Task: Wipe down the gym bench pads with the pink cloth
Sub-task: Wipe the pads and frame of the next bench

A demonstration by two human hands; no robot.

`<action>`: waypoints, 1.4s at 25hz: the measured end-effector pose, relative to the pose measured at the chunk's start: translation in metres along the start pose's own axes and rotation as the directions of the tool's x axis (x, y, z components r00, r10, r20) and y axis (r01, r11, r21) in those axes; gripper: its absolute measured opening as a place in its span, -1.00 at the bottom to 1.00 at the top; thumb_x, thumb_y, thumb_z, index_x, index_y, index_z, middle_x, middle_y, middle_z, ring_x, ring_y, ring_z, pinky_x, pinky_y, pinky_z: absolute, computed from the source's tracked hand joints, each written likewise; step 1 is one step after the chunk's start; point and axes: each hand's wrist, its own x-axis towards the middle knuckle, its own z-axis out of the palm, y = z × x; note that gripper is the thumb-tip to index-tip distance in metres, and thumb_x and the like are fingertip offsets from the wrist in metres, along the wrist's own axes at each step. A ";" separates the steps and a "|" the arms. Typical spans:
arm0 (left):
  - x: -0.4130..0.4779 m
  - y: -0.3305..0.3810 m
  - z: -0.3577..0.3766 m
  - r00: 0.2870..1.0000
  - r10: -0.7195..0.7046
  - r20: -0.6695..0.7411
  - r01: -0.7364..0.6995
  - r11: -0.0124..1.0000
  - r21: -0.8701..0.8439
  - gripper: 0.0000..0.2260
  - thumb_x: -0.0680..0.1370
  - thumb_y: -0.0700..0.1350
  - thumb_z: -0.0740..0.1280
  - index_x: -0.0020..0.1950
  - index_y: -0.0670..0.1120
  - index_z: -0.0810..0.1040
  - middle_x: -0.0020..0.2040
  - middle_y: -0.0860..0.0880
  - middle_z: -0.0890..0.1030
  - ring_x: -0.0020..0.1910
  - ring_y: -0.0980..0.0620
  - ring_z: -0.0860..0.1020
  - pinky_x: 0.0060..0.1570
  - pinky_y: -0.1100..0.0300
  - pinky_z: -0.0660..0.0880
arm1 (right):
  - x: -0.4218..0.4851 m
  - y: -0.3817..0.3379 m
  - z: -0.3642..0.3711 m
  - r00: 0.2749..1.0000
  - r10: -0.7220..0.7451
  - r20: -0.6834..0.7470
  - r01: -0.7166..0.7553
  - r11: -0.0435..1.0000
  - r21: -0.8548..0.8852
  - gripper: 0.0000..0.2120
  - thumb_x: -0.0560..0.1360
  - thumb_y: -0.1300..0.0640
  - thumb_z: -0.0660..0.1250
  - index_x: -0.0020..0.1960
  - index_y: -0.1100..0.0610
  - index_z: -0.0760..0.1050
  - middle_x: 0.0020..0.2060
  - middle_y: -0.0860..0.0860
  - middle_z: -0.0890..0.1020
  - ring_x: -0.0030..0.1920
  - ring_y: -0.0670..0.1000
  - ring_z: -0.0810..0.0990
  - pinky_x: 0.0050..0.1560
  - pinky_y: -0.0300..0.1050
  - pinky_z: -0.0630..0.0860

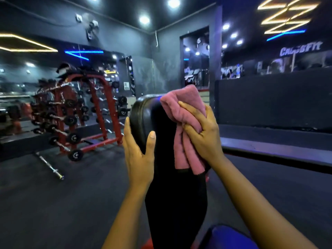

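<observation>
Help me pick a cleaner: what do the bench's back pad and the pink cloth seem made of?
Back pad: probably black vinyl or faux leather, glossy; it shows bright reflections and a seamed edge. Pink cloth: likely terry or microfibre, matte; fuzzy nap, limp folds.

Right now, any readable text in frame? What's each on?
"C...Fit", probably "CrossFit", middle letters smeared: lit wall sign, upper right.
Paper notice on the far wall behind the barbell rack: too small to read.
White markings on the plates: blurred, unreadable.
</observation>
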 end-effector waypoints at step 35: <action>-0.015 -0.008 0.058 0.610 0.184 0.771 -0.767 -0.108 0.632 -0.47 0.49 0.12 0.03 0.22 -0.16 0.55 0.35 -0.16 0.46 0.43 -0.20 0.29 0.40 -0.20 0.02 | -0.017 0.161 0.021 0.907 0.407 0.107 -0.421 0.885 0.199 -0.46 0.45 -0.12 0.18 0.40 -0.01 0.27 0.36 -0.07 0.39 0.28 -0.20 0.36 0.33 -0.21 0.28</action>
